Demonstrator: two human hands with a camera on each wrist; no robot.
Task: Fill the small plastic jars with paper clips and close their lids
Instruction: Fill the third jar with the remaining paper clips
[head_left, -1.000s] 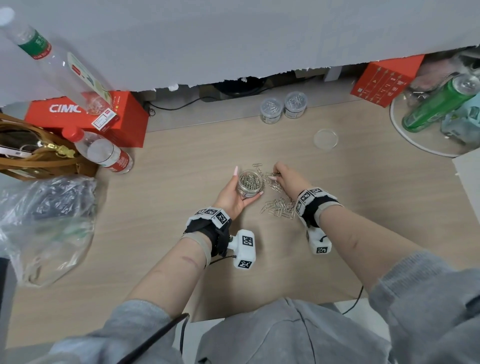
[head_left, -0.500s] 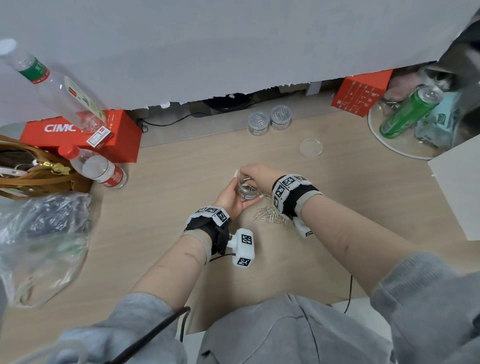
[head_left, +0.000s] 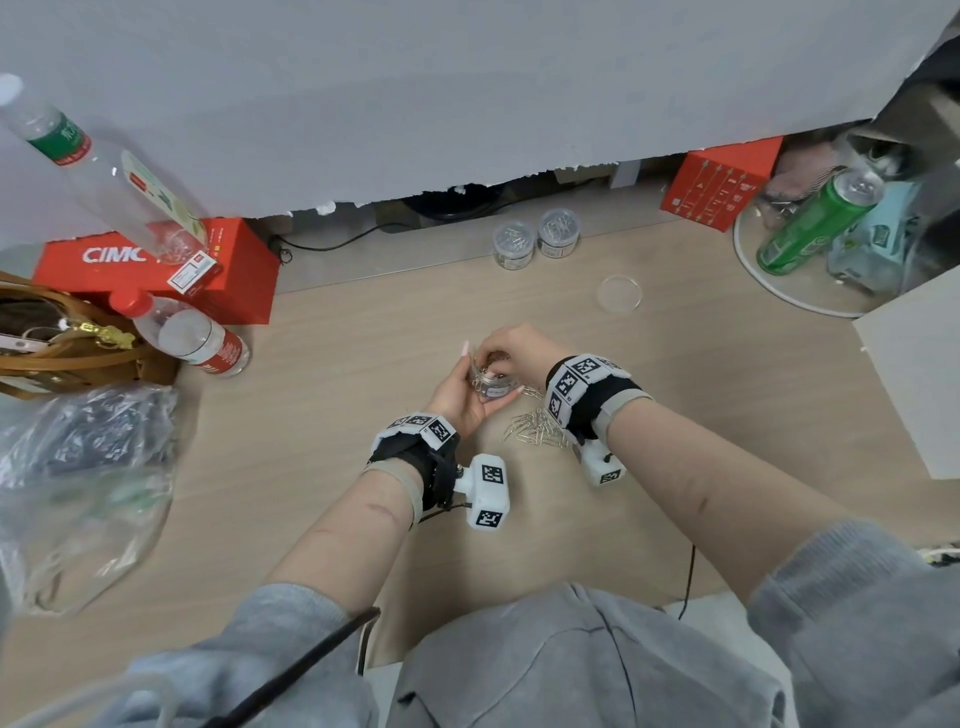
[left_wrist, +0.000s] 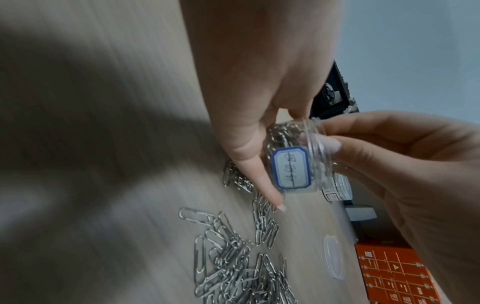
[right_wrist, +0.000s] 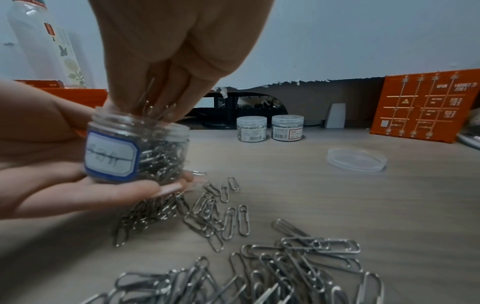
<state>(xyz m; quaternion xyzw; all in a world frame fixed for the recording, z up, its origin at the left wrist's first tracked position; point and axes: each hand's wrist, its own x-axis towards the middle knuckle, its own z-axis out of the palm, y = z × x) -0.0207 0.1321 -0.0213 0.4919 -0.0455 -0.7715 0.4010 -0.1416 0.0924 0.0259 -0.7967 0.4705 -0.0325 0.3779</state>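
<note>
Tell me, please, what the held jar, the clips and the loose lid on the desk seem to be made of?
Jar: clear, glossy plastic, by the look; the clips show through its wall.
Paper clips: bent wire, probably steel, silvery with bright glints.
Lid: translucent plastic, slightly frosted; the desk shows through it.

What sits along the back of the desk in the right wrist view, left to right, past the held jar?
Closed jar with barcode label → closed jar with red-edged label → loose clear lid → orange box.
</note>
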